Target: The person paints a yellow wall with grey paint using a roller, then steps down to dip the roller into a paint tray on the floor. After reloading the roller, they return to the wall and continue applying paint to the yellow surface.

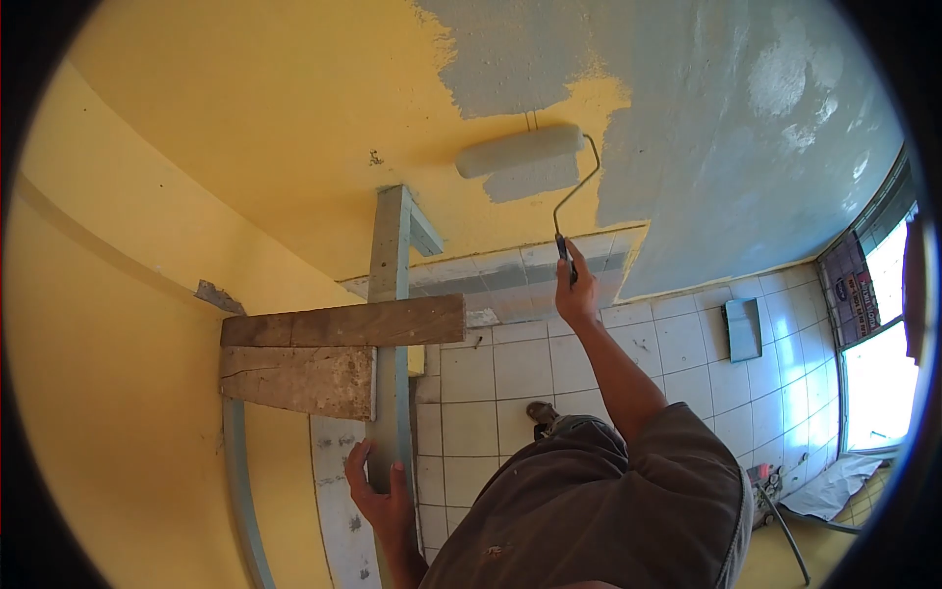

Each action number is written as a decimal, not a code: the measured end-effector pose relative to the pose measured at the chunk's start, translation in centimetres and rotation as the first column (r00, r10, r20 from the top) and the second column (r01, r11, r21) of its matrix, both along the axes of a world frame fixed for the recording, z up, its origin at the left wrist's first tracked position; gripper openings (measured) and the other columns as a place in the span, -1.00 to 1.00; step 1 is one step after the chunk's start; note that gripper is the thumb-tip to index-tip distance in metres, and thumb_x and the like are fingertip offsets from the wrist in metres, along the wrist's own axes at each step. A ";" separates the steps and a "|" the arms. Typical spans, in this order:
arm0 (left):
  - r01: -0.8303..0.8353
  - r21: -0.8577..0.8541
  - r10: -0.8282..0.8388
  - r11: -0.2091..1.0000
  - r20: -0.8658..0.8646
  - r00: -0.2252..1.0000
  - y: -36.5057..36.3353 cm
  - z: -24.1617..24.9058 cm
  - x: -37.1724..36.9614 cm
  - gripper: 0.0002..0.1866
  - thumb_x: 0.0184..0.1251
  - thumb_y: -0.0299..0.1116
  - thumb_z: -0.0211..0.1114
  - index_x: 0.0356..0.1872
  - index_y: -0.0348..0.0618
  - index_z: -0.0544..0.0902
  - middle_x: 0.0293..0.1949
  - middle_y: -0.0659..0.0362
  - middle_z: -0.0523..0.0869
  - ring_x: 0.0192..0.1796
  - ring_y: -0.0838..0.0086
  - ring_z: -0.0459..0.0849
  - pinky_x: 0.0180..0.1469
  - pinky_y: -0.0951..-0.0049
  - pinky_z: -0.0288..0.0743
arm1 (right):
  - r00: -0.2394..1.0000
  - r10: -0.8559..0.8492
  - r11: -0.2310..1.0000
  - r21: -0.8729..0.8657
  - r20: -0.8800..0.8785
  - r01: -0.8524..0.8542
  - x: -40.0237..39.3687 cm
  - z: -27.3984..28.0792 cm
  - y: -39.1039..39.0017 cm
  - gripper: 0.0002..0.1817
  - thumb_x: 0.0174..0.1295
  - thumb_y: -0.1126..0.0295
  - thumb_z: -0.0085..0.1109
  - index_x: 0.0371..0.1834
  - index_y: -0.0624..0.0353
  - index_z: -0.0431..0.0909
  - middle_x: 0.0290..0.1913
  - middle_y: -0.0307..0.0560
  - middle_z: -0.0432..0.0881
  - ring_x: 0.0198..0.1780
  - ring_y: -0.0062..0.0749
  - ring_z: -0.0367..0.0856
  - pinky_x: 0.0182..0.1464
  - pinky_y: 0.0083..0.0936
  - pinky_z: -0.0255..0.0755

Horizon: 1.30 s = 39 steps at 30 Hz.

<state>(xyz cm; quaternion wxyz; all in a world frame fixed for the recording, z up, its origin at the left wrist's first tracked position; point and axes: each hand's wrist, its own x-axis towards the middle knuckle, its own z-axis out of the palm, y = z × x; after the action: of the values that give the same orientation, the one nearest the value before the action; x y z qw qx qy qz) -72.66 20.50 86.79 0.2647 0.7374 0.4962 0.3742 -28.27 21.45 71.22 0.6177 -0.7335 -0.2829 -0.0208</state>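
Note:
My right hand [577, 285] is closed around the dark handle of a paint roller [522, 150]. The roller's pale sleeve lies against the yellow wall [324, 118], just above a small patch of grey paint. Its bent wire frame runs down from the right end of the sleeve to my fingers. Lower left, my left hand [381, 496] grips a grey-green wooden post [390, 255], its fingers at one edge and the thumb on the other side. Part of that grip is hidden.
Two rough planks [343, 322] cross the post at the left. A paint tray [743, 329] sits on the white tiled floor [520, 368]. Grey paint [726, 157] covers the wall's right part. At far right are a bright window [878, 383] and a crumpled white sheet [829, 488].

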 end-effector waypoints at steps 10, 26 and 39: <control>0.009 0.017 -0.010 1.000 0.007 1.000 0.1 0.1 0.0 -0.47 0.30 -0.43 0.43 0.30 -0.30 0.59 0.24 -0.08 0.66 0.35 0.06 0.60 0.48 0.07 0.37 | 1.000 0.013 0.992 0.127 0.010 -0.014 2.1 6.8 4.3 -0.52 0.67 0.10 0.03 0.34 0.29 0.60 -0.38 0.11 0.70 -0.40 -0.07 0.69 -0.29 -0.21 0.51; -0.018 0.004 0.018 1.000 -0.031 0.999 0.0 0.1 0.3 -0.46 0.34 -0.38 0.41 0.33 -0.29 0.57 0.23 -0.08 0.67 0.32 0.08 0.63 0.45 0.07 0.40 | 0.985 -0.020 0.973 -0.228 -0.174 -0.021 -1.6 -8.0 1.3 -0.38 0.69 -0.09 -0.13 -0.14 0.28 0.68 -0.17 0.31 0.78 -0.03 0.41 0.71 0.01 0.14 0.54; -0.077 0.029 0.079 0.997 -0.081 0.994 -0.5 0.1 0.7 -0.39 0.36 -0.31 0.44 0.40 -0.29 0.56 0.26 -0.08 0.69 0.37 0.10 0.60 0.49 0.05 0.36 | 0.929 -0.077 0.919 -0.386 -0.363 -0.075 -1.6 -12.3 -9.7 -0.33 0.67 -0.14 -0.12 -0.13 0.30 0.73 -0.15 0.27 0.80 -0.01 0.32 0.75 0.05 0.05 0.56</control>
<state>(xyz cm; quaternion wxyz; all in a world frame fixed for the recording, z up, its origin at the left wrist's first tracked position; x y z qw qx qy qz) -71.95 20.02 86.85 0.2196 0.7356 0.5301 0.3600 -29.88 11.76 58.89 0.4999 -0.8332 -0.1591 0.1749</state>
